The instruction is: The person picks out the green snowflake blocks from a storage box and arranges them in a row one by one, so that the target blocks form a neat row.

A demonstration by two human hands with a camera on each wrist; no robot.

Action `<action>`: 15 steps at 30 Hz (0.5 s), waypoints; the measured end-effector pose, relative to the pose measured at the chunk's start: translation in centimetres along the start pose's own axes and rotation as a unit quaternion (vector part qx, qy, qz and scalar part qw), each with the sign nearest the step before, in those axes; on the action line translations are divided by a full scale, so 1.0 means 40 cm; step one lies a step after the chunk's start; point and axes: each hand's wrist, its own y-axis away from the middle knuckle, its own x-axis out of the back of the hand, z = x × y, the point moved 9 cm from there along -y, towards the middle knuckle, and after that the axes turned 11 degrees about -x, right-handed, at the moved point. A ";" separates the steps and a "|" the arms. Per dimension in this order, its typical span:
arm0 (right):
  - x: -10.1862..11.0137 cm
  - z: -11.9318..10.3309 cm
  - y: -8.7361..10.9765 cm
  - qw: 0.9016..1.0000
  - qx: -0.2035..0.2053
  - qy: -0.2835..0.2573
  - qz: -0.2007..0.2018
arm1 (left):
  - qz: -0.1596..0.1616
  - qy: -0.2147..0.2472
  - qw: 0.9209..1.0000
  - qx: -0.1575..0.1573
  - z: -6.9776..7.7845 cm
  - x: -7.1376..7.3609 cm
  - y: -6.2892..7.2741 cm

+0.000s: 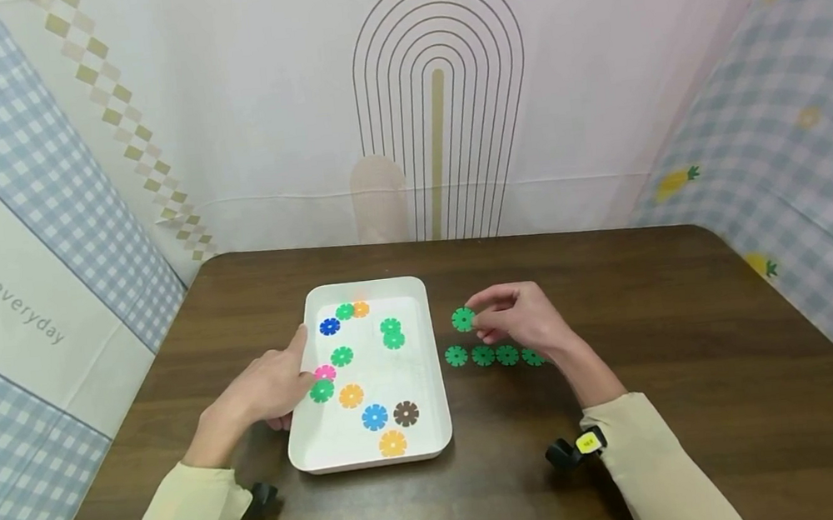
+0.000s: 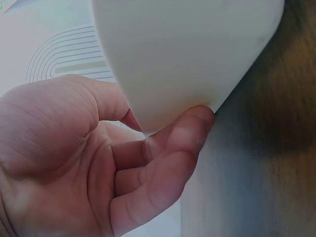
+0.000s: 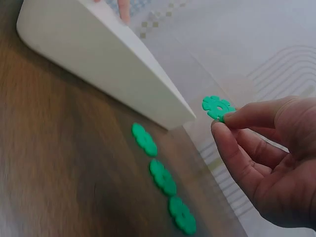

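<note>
My right hand (image 1: pixel 523 317) pinches a green notched plastic disc (image 1: pixel 462 319) by its edge between thumb and fingertip, raised above the table right of the tray. Below it, several similar green discs (image 1: pixel 483 356) lie in a row on the wood, the rightmost partly hidden by the wrist. My left hand (image 1: pixel 272 384) holds the left side of a white rectangular tray (image 1: pixel 441 400); its thumb is over the rim, and the left wrist view has curled fingers (image 2: pixel 192 128) against the outer wall. Inside the tray lie loose discs, including a blue one (image 1: pixel 329 326) and a brown one (image 1: pixel 405 413).
The dark wooden table (image 1: pixel 614 274) extends on both sides of the tray. A patterned white cloth (image 1: pixel 262 141) hangs behind it, with checked cloth (image 1: pixel 791 157) at the sides. A black strap with a yellow-faced device (image 1: pixel 588 442) is at the right wrist.
</note>
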 end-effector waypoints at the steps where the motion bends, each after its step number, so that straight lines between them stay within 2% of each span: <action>1: 0.008 0.007 0.003 1.000 -0.001 0.000 0.001 | 0.000 0.000 1.000 -0.001 0.000 0.000 0.000; 15: 0.104 0.057 0.031 1.000 -0.003 0.006 0.021 | 0.000 -0.003 1.000 -0.002 -0.002 0.000 0.000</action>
